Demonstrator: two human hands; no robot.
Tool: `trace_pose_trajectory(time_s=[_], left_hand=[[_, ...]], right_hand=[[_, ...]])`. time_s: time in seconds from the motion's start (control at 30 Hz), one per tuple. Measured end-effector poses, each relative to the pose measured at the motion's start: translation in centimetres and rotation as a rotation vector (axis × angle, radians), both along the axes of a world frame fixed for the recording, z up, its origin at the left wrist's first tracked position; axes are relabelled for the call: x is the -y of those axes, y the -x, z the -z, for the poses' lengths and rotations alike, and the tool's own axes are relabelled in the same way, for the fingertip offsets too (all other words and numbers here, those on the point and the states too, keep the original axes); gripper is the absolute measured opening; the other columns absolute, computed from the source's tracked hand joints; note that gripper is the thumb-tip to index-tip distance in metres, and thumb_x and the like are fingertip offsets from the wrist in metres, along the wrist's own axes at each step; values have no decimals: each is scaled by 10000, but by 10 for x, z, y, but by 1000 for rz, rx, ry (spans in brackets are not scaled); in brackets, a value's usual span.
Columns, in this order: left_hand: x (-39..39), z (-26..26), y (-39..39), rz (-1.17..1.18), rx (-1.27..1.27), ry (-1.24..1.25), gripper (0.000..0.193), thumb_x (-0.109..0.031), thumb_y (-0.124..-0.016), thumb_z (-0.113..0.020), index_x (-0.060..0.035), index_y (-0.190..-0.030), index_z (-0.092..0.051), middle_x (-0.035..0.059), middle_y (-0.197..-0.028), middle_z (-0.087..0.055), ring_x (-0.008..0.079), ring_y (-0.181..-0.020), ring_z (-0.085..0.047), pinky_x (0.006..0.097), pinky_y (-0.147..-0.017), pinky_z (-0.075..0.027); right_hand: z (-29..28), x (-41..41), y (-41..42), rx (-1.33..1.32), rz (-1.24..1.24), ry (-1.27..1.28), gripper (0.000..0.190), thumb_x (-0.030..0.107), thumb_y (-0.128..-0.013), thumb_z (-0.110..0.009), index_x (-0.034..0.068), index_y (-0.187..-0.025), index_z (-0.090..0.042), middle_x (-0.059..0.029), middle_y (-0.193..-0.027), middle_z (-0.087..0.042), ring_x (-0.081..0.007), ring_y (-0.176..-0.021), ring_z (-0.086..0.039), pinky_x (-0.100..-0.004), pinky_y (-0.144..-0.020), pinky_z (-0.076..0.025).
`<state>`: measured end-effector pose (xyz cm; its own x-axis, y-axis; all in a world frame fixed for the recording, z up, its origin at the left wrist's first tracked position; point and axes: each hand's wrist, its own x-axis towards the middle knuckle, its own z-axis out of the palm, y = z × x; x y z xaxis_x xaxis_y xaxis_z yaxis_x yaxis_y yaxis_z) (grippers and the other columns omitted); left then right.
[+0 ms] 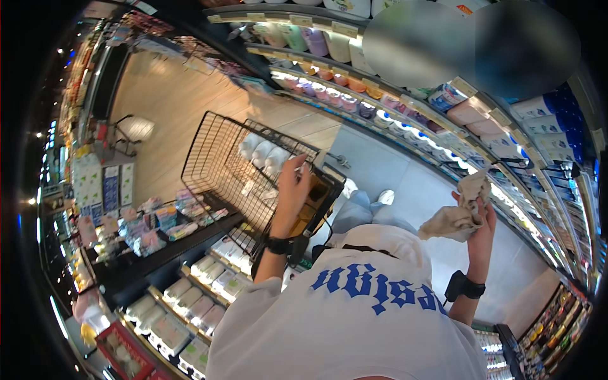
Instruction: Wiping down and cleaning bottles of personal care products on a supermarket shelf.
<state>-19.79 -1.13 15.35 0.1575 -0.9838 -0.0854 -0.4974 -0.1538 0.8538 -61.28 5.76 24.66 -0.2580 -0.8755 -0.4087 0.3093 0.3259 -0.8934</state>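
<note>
My left hand (293, 185) is over the near side of a black wire shopping cart (209, 156), its fingers curled beside a white pack of roll-shaped goods (264, 151) in the basket. Whether those fingers grip anything is hard to see. Out to the right, my right hand (483, 218) holds a crumpled beige cloth (451, 221), which droops to both sides of the fingers. Both wrists wear black bands. A brown item (313, 202) lies at the cart's near end, partly behind the hand and the frame.
Lit shelves with bottles (313, 42) and tissue packs (541, 126) run along the right. Lower left are shelves of white packs (175, 294) and a display of bagged goods (142, 232). Another cart (135, 128) stands farther off on the wooden floor (161, 90). The upper right is blurred.
</note>
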Motion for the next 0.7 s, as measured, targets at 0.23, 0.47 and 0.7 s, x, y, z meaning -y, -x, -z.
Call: trace_pose_trajectory(time_s=[0.23, 0.47, 0.7], left_hand=[[-53, 11, 80, 164, 444, 131, 547, -189, -874, -704, 36, -1323, -488, 329, -1354, -445, 470, -1231, -470, 498, -989, -436], [-90, 14, 96, 45, 729, -4, 890, -2, -807, -650, -27, -1556, -169, 366, -1476, -282, 495, -1348, -350, 503, -1142, -279], [-118, 53, 62, 21, 835, 68, 625, -133, -934, -587, -112, -1512, -350, 213, -1303, -504, 415, -1312, -414, 521, -1104, -282]], right_hand=[[23, -39, 52, 114, 38, 34, 516, 241, -1037, -509, -61, -1431, -367, -235, -1335, -563, -350, -1211, -594, -384, -956, -521], [28, -53, 90, 117, -11, 70, 509, 244, -1035, -514, -65, -1417, -383, -225, -1337, -557, -353, -1226, -582, -398, -977, -521], [41, -46, 125, 123, -57, 37, 477, 248, -1035, -514, -70, -1378, -419, -220, -1327, -567, -320, -1222, -590, -391, -1005, -502]])
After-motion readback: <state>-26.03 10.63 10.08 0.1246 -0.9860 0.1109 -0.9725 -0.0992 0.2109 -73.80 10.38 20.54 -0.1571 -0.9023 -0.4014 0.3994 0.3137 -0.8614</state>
